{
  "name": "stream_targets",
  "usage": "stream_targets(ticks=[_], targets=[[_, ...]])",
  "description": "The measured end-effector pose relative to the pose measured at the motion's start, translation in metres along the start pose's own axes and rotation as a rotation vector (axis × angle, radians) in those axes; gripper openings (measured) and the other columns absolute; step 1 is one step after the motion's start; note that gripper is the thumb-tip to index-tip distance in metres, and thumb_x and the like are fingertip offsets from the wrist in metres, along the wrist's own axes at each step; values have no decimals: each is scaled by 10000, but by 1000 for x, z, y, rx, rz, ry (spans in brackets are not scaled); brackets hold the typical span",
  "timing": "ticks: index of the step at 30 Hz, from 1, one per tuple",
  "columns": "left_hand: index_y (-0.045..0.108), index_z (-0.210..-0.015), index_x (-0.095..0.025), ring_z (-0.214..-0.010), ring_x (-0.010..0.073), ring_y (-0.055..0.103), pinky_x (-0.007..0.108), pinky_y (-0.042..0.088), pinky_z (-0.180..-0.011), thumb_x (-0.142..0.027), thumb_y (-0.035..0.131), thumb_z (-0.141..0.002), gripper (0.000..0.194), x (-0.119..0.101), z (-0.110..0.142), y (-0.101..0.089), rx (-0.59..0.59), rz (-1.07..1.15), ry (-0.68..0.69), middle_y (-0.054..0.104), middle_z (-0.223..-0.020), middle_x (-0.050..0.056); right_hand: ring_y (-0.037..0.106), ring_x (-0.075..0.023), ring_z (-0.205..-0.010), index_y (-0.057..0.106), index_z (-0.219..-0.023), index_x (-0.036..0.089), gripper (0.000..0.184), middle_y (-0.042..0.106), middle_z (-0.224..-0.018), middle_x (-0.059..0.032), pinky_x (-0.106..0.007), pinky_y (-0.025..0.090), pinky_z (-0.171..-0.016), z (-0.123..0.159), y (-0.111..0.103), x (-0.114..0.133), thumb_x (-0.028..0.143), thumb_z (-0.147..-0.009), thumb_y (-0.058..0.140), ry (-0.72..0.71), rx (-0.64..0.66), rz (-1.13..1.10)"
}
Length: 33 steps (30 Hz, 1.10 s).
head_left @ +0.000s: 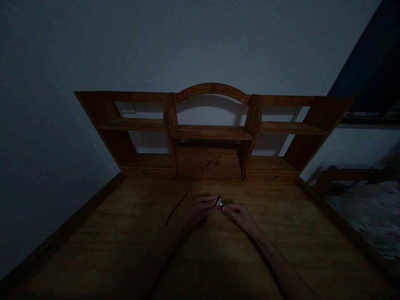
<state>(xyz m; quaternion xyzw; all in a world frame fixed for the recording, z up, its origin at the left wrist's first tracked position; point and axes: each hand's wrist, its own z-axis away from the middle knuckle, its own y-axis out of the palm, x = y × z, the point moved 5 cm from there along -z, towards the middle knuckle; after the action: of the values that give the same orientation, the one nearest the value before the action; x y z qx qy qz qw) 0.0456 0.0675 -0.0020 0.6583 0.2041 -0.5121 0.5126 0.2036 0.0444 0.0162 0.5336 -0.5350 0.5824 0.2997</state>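
Observation:
Over the middle of the wooden desk [212,266], my left hand [202,207] and my right hand [239,215] meet at a small shiny silver-and-black object [219,202]. Fingers of both hands are closed on it, the left from one side and the right from the other. The light is too dim to tell its kind. Under my left hand lies a small black thing [204,218], partly hidden. A thin, dark, stick-like strip [176,206] rests on the desk to the left of that hand.
A wooden shelf unit [212,132] stands along the desk's back edge, against a pale wall [200,50]. Raised wooden rims border the desk left and right. Beyond the right rim is a bed with patterned bedding [368,212]. A dark curtain [371,62] hangs at upper right.

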Motion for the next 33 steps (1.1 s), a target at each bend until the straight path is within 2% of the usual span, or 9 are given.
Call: stream_targets(ticks=[3,10,18,22,24,29,33], targets=[[689,-1000,-118,-973,216,596,333,395,-948,-305,733,-696,360,-2,1,2,8,-14,8,649,-1048,121,416,-109,-536,728,-833,152,388,511,-581,12,-222,299,-483,1,0,3,493,-821,544,-2,24,10],[688,-1016,-128,-947,212,607,309,424,-888,-296,750,-672,388,-2,1,-1,-22,-66,-19,643,-1070,124,529,-159,-665,733,-848,181,349,626,-728,-12,-241,386,-570,2,0,6,481,-818,556,-18,28,5],[702,-984,-141,-946,199,602,294,426,-880,-325,729,-691,347,5,-1,-6,-8,-144,-12,649,-1065,112,519,-153,-620,727,-837,175,358,625,-693,-9,-249,380,-549,1,-1,4,485,-825,548,-15,81,2],[698,-998,-146,-973,220,597,317,417,-898,-347,747,-662,394,9,-3,-10,-40,-141,-20,657,-1047,109,542,-159,-646,731,-844,175,347,638,-716,-6,-251,394,-567,2,-3,6,473,-824,555,-8,78,9],[697,-1008,-154,-977,224,594,318,418,-889,-365,730,-681,391,7,-3,-10,-48,-214,8,656,-1051,106,565,-176,-687,735,-845,182,338,653,-742,-10,-264,417,-606,1,-3,8,468,-822,557,-18,61,17],[717,-964,-178,-945,222,585,278,430,-803,-389,685,-723,322,-6,1,-8,-90,-494,200,663,-1004,79,591,-206,-722,747,-829,206,336,673,-752,-27,-289,447,-631,0,-3,4,479,-817,552,-38,19,38],[716,-966,-178,-960,228,580,284,431,-816,-394,660,-743,316,-9,1,-4,-87,-490,229,667,-1002,72,602,-212,-760,737,-903,197,329,688,-825,-36,-295,450,-660,-1,-3,2,458,-831,549,-44,23,52]])
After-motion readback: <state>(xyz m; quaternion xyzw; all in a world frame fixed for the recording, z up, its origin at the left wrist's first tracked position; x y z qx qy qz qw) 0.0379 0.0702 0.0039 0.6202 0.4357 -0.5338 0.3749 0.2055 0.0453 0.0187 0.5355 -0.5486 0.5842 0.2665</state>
